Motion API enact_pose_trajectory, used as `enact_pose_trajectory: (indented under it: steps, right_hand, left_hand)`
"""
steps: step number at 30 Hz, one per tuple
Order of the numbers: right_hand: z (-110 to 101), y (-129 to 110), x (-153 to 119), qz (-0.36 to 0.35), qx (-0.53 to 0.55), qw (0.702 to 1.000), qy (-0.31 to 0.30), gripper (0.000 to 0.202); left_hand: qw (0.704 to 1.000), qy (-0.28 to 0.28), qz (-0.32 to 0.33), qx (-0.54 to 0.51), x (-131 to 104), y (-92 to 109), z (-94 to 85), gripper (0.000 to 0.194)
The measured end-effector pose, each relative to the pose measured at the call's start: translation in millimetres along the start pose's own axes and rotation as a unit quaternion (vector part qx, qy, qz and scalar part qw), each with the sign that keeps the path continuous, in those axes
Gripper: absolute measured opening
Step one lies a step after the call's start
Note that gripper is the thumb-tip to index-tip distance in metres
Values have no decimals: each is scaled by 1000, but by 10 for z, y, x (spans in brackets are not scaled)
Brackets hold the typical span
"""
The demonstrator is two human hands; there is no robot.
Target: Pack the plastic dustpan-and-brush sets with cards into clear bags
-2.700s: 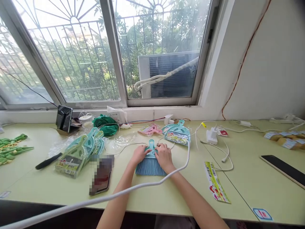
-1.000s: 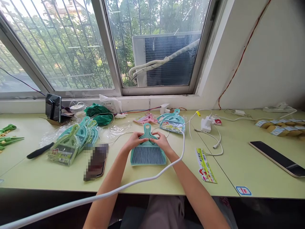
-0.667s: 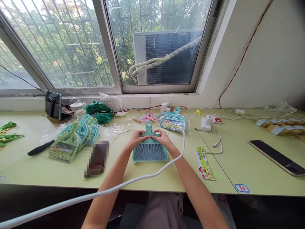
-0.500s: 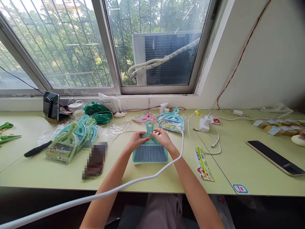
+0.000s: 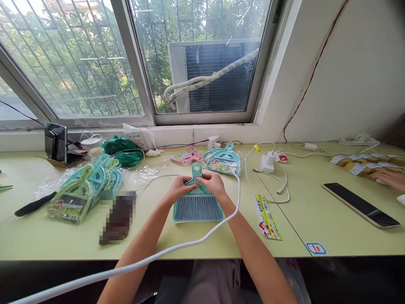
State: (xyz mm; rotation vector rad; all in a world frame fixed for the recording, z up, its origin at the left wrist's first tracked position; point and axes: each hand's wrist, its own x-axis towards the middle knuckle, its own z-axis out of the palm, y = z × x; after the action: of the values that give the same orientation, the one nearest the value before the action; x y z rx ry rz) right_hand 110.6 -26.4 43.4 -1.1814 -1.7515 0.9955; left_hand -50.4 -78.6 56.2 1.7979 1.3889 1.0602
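A teal hand brush (image 5: 198,207) with grey bristles lies nested on a matching teal dustpan (image 5: 176,219), close in front of me on the table. My left hand (image 5: 179,188) is closed around the left side of the set just below its looped handle. From the other side, my right hand (image 5: 214,185) grips it too, thumb pressed on the front near the handle's base. Fingers behind the set are hidden. Beyond my hands lies a bagged teal brush-and-dustpan set (image 5: 224,159), and a printed card (image 5: 267,217) rests to the right.
At left are several bagged sets (image 5: 72,196), a black-handled tool (image 5: 35,204) and a blurred phone-like object (image 5: 117,219). A white cable (image 5: 190,245) crosses before my arms. Rightward are a charger (image 5: 268,162), a tablet-like device (image 5: 360,205) and another person's hand (image 5: 392,179).
My view has turned slightly right, so the table's contents sit further left. Both hands keep their hold on the brush and dustpan. Another person's hand has come in at the right edge.
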Motion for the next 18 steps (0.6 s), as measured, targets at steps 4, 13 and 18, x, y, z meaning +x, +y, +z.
enact_pose_trajectory:
  steps: [4, 13, 18]
  right_hand:
    - [-16, -14, -1, -2, -12, 1000, 2, 20]
    - [14, -52, -42, -42, -74, 996, -1, 21]
    - [-16, 38, -38, -56, -53, 997, 12, 22]
  left_hand:
    - [1000, -1, 4, 8, 3, -23, 15, 42]
    - [1000, 8, -26, -15, 20, -26, 7, 45]
    - [996, 39, -72, -24, 22, -45, -39, 51]
